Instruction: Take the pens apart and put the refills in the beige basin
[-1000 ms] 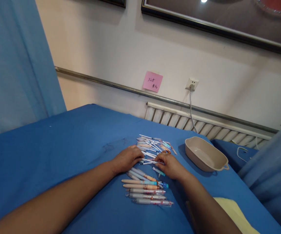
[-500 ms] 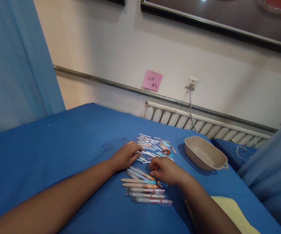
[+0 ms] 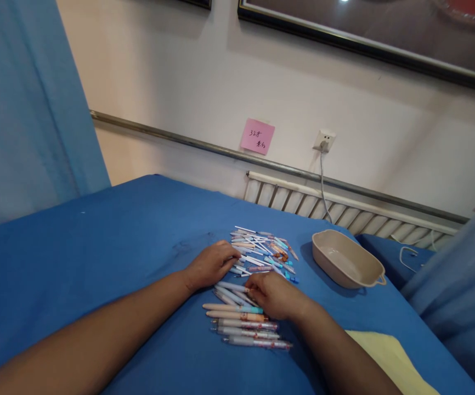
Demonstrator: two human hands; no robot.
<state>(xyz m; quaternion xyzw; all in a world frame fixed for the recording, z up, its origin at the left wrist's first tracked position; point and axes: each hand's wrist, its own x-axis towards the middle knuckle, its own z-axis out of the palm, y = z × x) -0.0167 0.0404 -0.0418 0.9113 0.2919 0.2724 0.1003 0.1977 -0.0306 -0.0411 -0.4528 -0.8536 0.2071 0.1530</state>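
Note:
On the blue cloth, a mixed pile of pens and thin white sticks (image 3: 258,241) lies ahead of my hands. At its left edge rests my left hand (image 3: 214,264), fingers bent and thumb drawn in near the pen ends; what they grip, if anything, is hidden. Nearer to me is a rough row of pens (image 3: 246,323), several lying side by side with pale barrels and printed or coloured ends. My right hand (image 3: 276,295) is over the right side of the row's far end, its curled fingertips closed on the end of a pale pen (image 3: 232,286).
A beige oval basin (image 3: 346,260) stands to the right of the pile. A yellow cloth or sheet (image 3: 379,351) lies beside my right forearm. Behind the blue-covered surface (image 3: 109,236) are a radiator (image 3: 303,200) and a wall socket (image 3: 324,141) with a cord. Blue curtains (image 3: 27,109) hang at both sides.
My right hand has shifted slightly left and its fingers have closed at a pen's end. More of the pile's near right side now shows. My left hand has hardly moved.

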